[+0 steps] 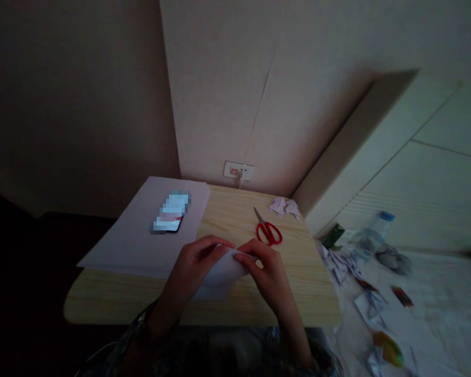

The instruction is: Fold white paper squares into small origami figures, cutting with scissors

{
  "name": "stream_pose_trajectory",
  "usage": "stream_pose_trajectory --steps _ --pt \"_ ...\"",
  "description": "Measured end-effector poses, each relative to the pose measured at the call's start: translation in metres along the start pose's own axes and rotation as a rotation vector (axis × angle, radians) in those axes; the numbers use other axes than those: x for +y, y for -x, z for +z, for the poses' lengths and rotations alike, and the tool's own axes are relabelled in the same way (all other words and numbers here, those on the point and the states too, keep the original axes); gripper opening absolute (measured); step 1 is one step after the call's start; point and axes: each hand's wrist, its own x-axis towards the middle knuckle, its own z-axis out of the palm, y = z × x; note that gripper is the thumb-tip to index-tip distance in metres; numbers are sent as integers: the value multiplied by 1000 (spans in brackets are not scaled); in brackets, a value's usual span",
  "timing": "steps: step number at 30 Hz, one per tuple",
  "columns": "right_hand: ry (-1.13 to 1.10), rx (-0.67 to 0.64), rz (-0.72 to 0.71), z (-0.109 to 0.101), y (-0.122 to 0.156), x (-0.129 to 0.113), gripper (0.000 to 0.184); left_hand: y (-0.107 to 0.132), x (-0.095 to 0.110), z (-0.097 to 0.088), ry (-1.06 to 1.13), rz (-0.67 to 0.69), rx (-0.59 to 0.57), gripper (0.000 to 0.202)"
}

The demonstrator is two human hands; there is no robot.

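Near the front of the small wooden table [235,209], a white sheet of paper [224,269] is held up between both hands. My left hand [200,259] pinches its upper edge with thumb and fingers. On the other side, my right hand [262,262] grips the same edge, thumb below and fingers above. The paper slopes down toward me, and its lower part is in shadow. Just beyond my right hand lie scissors [269,233] with red handles, their blades pointing away to the left.
A phone [172,212] with a lit, blurred screen rests on large white sheets [121,246] at the left. Folded paper pieces [278,206] sit at the back right corner. Behind is a wall socket [238,170]. Paper scraps [339,264] and a plastic bottle [380,225] lie right of the table.
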Motion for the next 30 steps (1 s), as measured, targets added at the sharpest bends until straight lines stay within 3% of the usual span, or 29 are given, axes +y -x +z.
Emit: stream_pose_trajectory --steps 5,10,14,20,25,30 --pt "-27 -9 18 2 1 0 15 1 -3 1 37 -51 89 13" --pt "21 -12 28 2 2 -1 20 4 -5 2 -71 27 229 7" --pt "103 1 -4 2 3 1 30 6 -4 2 -96 54 273 10" --pt "50 21 -75 9 2 -2 14 5 -5 1 -121 126 197 13" --pt "-7 103 35 13 5 -6 21 4 -7 -3 -93 104 131 15" --pt "-12 203 61 4 5 -4 30 4 -11 -19 -173 61 49 10"
